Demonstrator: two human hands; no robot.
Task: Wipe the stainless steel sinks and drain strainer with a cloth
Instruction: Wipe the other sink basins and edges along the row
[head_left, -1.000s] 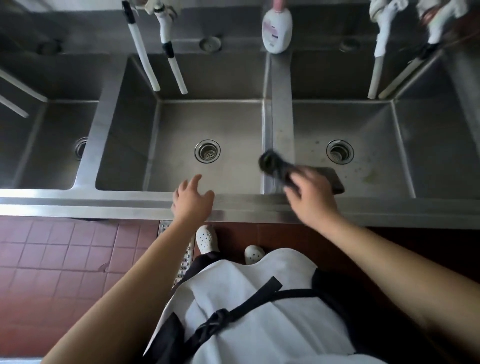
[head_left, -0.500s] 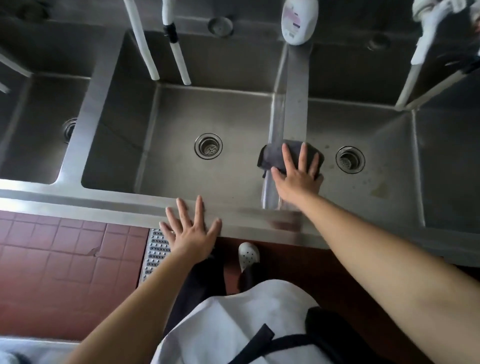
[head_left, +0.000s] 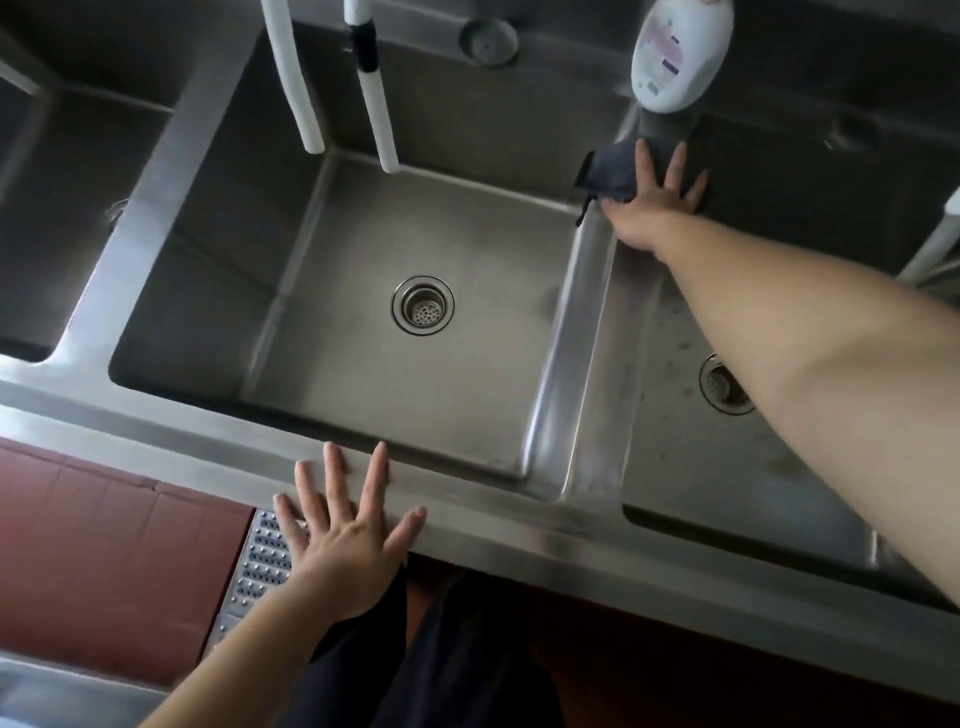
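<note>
Stainless steel sinks (head_left: 218, 291) lie below me as my right hand (head_left: 655, 208), fingers straight and spread, presses a dark cloth (head_left: 612, 171) onto the divider's far end beside a white bottle (head_left: 680, 52), while my left hand (head_left: 345, 535) rests flat, fingers splayed, on the front rim.

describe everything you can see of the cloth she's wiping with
The cloth is dark grey-blue, soft and crumpled. It lies at the far end of the steel divider between the two sinks, just below the white bottle. The right hand presses it flat with spread, straight fingers; a thin corner hangs off its left edge.
</note>
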